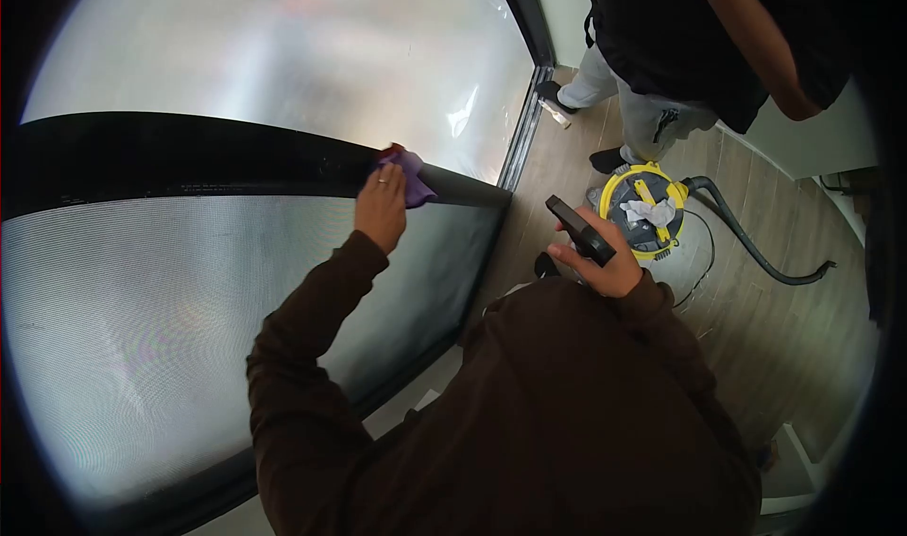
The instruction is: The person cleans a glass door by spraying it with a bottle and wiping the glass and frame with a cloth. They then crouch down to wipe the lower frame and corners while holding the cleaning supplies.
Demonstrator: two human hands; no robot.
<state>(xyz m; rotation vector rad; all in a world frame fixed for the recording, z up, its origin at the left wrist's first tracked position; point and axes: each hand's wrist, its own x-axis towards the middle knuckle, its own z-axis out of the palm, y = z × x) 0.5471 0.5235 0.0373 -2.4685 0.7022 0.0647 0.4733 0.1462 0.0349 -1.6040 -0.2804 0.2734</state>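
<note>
My left hand (382,202) presses a purple cloth (416,179) with a dark red part against the black frame bar (236,163) of a large glazed door. Its fingers are closed over the cloth, and a ring shows on one finger. In front of my body, my right hand (609,260) grips a dark oblong object (581,229), whose exact kind I cannot make out. Frosted-looking glass (283,73) lies above the bar, and a finely meshed screen panel (189,319) lies below it.
A yellow and black canister vacuum (614,196) stands on the wood floor (756,338), a crumpled white cloth (650,213) on top. Its black hose (746,238) trails right. Another person (699,54) in a black top and light trousers stands beside the door track (522,130).
</note>
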